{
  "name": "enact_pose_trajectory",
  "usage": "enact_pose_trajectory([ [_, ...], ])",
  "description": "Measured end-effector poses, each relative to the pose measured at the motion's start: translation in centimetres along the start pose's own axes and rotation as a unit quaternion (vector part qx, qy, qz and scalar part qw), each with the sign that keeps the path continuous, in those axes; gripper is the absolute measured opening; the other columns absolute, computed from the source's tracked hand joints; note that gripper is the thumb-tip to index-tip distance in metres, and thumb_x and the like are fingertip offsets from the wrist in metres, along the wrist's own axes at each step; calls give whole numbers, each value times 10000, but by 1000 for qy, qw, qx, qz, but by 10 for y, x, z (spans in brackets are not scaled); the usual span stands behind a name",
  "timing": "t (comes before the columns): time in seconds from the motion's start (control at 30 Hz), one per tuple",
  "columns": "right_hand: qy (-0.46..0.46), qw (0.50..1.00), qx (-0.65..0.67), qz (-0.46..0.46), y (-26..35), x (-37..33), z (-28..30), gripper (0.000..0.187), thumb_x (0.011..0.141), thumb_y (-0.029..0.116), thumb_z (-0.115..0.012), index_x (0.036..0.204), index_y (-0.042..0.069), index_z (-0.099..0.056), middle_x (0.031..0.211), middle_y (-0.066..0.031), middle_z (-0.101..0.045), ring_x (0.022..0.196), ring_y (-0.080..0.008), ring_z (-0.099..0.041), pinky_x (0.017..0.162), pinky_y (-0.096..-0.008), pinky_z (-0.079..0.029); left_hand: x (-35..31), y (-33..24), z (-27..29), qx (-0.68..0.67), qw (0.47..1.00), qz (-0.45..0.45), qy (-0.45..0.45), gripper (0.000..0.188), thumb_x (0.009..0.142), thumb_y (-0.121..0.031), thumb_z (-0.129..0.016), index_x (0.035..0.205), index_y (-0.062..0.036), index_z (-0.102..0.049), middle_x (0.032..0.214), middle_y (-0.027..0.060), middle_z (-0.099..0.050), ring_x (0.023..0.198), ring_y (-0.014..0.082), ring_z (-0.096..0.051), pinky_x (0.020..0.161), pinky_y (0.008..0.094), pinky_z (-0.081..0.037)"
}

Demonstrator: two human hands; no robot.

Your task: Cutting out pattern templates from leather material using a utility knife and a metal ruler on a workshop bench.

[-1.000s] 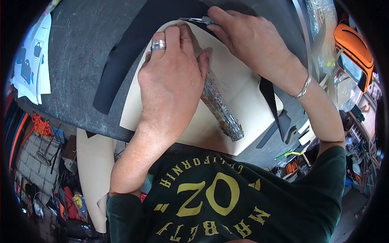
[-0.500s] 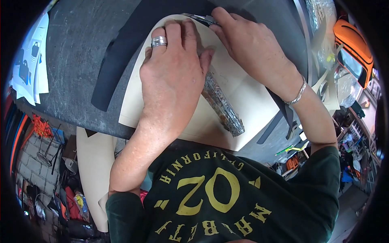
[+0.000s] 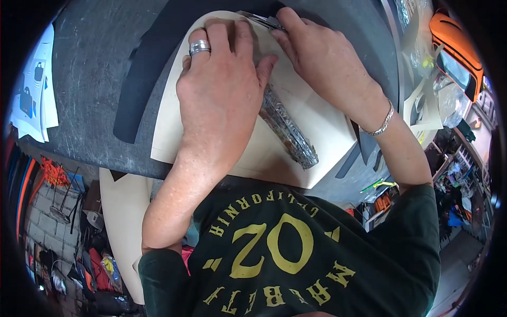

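My left hand [image 3: 219, 92] lies spread over a cream paper pattern [image 3: 327, 127] with a rounded far end, its fingertips pressing near the curved edge. In my right hand [image 3: 332, 66] is a slim metal-bladed cutter [image 3: 264, 20], pinched between thumb and fingers. Its tip meets the pattern's curved far edge, just right of my left fingertips. Beneath the pattern, black sheet material [image 3: 140, 100] shows along the left and far sides. A bar-shaped weight wrapped in clear tape [image 3: 290, 132] rests on the pattern, its far end beside my left thumb.
The dark work table [image 3: 95, 79] carries printed sheets [image 3: 39, 87] at its left edge. Black strips [image 3: 348, 161] lie right of the pattern. An orange bag [image 3: 458, 50] and clear plastic wrapping [image 3: 417, 26] are at the right. A cream roll [image 3: 124, 222] stands below the table's near edge.
The whole view has shifted slightly. My left thumb stands a little farther out from the fingers; the right hand keeps the cutter at the same stretch of edge.
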State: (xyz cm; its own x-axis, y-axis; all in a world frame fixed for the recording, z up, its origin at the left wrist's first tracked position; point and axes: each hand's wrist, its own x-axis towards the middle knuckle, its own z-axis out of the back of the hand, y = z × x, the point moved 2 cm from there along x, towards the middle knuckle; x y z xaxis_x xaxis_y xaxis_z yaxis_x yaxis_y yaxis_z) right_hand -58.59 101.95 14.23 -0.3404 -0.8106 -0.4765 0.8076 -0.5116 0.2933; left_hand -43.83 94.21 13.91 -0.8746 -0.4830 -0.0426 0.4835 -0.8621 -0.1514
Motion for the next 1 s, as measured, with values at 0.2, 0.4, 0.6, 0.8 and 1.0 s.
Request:
enact_pose_trajectory([
  [0.2, -103, 993, -2, 64, -9, -6, -16, 211, 1044, 246, -568, 1132, 65, -504, 882, -215, -680, 829, -452, -660, 691, -533, -536, -2, 1, 0, -13, 1000, -10, -8, 447, 993, -440, -633, 1329, -145, -649, 1224, 131, -586, 1153, 325, -616, 724, 346, -622],
  [0.4, -70, 997, -3, 39, -12, -9, -14, 216, 1045, 243, -565, 1114, 52, -490, 868, -230, -667, 828, -457, -655, 681, -542, -520, -4, 2, -5, -13, 999, -13, -29, 424, 990, -433, -637, 1320, -168, -655, 1235, 137, -590, 1124, 343, -647, 746, 361, -622],
  [0.6, -96, 994, 9, 58, -12, -10, -16, 223, 1047, 246, -558, 1122, 48, -490, 861, -239, -669, 841, -470, -649, 692, -551, -514, -4, 1, -1, -14, 1000, -11, -7, 424, 981, -403, -655, 1284, -107, -663, 1196, 113, -609, 1126, 285, -615, 857, 323, -577],
  [0.8, -108, 992, -2, 60, -12, -10, -17, 224, 1051, 254, -553, 1102, 46, -489, 857, -244, -660, 854, -476, -645, 707, -558, -510, -3, 1, -2, -8, 1000, -19, -18, 406, 995, -387, -635, 1282, -102, -675, 1213, 144, -591, 1133, 296, -606, 858, 325, -577],
  [1.0, -104, 993, 37, 41, -23, -15, -26, 246, 1056, 266, -553, 1072, 34, -474, 835, -250, -646, 832, -484, -633, 683, -553, -499, -5, -1, -4, -18, 999, -22, -26, 365, 994, -374, -632, 1266, -140, -696, 1217, 156, -588, 1169, 303, -581, 866, 328, -573],
])
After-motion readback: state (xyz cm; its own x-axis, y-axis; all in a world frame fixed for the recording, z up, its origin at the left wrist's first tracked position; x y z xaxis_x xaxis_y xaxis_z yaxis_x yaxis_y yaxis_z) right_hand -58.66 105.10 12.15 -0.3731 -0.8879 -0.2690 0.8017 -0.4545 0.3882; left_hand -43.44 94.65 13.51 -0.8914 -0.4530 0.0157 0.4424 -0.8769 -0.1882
